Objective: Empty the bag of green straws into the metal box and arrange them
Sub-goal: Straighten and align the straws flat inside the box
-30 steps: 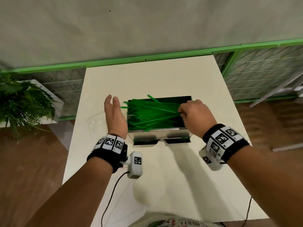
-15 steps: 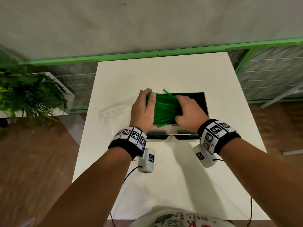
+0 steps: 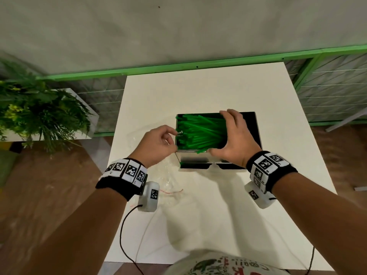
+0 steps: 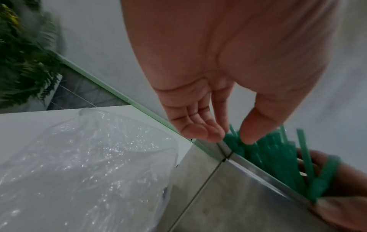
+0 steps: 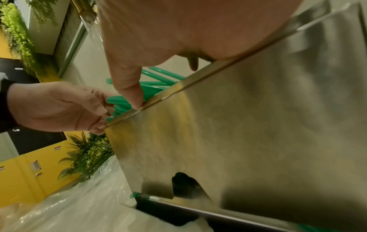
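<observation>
The green straws (image 3: 200, 130) are lying in a loose, criss-crossed heap inside the metal box (image 3: 257, 126), bunched toward its left end, their ends fanning unevenly and a few poking above the rim; the box is sitting open-topped near the middle of the white table (image 3: 218, 225), its brushed front wall showing two dark cut-outs at the bottom; the right hand (image 3: 235, 139) is spanning the right side of the heap, fingers curling over the far edge and thumb pressing at the near rim, cupping the bundle between them; the left hand (image 3: 158, 142) is hovering at the box's left wall, fingers loosely curled with fingertips (image 4: 206, 133) just touching the straw ends, gripping nothing that I can make out; the emptied clear plastic bag (image 3: 168, 175) is lying crumpled on the table just left of the box, under the left wrist; a leafy plant (image 3: 39, 116) is standing well off to the left beyond the table, and a green rail (image 3: 178, 68) is running behind it.
</observation>
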`<state>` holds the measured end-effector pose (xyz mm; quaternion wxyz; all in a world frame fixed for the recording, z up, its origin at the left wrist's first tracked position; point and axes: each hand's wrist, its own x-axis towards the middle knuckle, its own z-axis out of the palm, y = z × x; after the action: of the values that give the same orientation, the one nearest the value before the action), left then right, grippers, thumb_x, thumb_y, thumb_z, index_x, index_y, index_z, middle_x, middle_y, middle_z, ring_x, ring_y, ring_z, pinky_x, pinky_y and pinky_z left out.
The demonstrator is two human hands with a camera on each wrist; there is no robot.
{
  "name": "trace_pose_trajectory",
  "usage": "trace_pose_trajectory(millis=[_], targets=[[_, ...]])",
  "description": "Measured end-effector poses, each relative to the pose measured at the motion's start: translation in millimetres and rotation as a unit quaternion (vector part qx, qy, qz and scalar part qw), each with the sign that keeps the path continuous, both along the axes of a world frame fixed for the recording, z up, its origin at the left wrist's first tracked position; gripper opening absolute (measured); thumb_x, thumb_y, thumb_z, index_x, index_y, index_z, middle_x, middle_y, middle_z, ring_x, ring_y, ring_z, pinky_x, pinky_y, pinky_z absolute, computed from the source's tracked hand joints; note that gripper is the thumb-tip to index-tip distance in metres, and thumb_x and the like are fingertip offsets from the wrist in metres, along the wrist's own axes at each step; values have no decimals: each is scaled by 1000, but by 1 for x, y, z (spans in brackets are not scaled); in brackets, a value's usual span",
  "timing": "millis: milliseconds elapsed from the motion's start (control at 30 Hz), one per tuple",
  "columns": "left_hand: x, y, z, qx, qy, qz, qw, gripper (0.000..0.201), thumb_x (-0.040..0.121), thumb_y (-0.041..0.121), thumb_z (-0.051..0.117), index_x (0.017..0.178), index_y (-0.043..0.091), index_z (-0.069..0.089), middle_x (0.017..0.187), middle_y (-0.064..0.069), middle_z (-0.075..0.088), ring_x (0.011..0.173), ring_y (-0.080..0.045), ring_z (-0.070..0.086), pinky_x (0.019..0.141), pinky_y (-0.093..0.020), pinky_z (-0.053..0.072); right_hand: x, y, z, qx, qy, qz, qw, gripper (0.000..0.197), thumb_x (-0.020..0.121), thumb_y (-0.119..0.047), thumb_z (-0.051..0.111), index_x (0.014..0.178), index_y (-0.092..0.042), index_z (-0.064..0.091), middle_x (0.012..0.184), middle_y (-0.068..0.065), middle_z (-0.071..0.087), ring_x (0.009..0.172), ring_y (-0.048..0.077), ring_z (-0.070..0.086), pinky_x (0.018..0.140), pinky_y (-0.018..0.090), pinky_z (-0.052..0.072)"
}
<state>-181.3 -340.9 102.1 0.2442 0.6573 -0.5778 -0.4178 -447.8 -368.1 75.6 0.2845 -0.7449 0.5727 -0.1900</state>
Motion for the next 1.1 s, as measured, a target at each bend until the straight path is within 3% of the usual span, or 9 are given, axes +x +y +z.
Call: trace_pose_trajectory(millis=[133,267,333,433,533,633,833,933,1100], targets=[[-9,1,-2,-35,-81,-31,996,16,84,14,79,96,20,69,70,8,63,58,1,53,66,-19,43,-1,-10,0,2,3,-10,1000,111,61,-65,74,152,-19,30,153,6,29,139,27,36,116,45,35],[-12,-1,-1,-72,-146,-21,986,22,84,24,79,92,18,60,74,-1,66,70,-15,61,65,-28,49,-5,-15,-4,-52,-4,-25,998,86,65,-59,72,136,-18,50,138,4,45,126,27,46,110,43,41],[-13,0,-2,-65,-173,-16,983,20,85,28,78,86,15,63,72,-1,65,70,-16,60,63,-28,47,-6,-13,-5,-57,-8,-28,998,80,65,-54,73,134,-18,52,135,4,47,123,27,47,108,43,42],[-12,2,-4,-41,-189,-18,981,18,86,31,77,83,18,66,68,3,64,69,-12,58,59,-22,39,-3,-10,-5,-47,25,1,999,87,65,-52,70,142,-19,46,140,4,46,125,27,45,108,45,40],[-13,1,-1,-23,-182,-11,983,16,83,26,78,89,19,64,69,0,67,70,-16,63,63,-25,46,-1,-12,-5,-15,47,20,999,97,66,-47,67,152,-20,33,146,6,44,128,28,44,109,47,39],[-18,-6,6,-25,-203,-46,978,24,80,14,72,99,18,58,76,-3,68,76,-23,64,68,-33,52,-1,-16,-2,58,7,-14,998,100,68,-33,74,153,-22,25,145,7,43,128,27,44,107,45,42],[-32,-25,11,-52,-380,-167,909,25,84,18,68,105,17,55,98,-3,49,88,-31,59,65,-34,40,-2,-16,1,65,1,-29,997,84,67,-22,77,141,-18,38,129,6,53,114,26,53,98,42,49],[-36,-32,11,-30,-439,-193,877,27,86,23,68,111,15,63,110,-9,50,104,-33,56,72,-38,46,-2,-16,1,65,9,-41,997,82,63,-23,79,135,-18,41,128,5,52,111,26,56,96,43,51],[-41,-39,8,34,-486,-208,848,30,91,25,62,119,16,65,123,-11,52,123,-33,45,86,-43,47,-1,-19,-5,71,48,-44,995,95,62,-33,77,147,-17,37,131,12,43,120,32,47,102,45,47]])
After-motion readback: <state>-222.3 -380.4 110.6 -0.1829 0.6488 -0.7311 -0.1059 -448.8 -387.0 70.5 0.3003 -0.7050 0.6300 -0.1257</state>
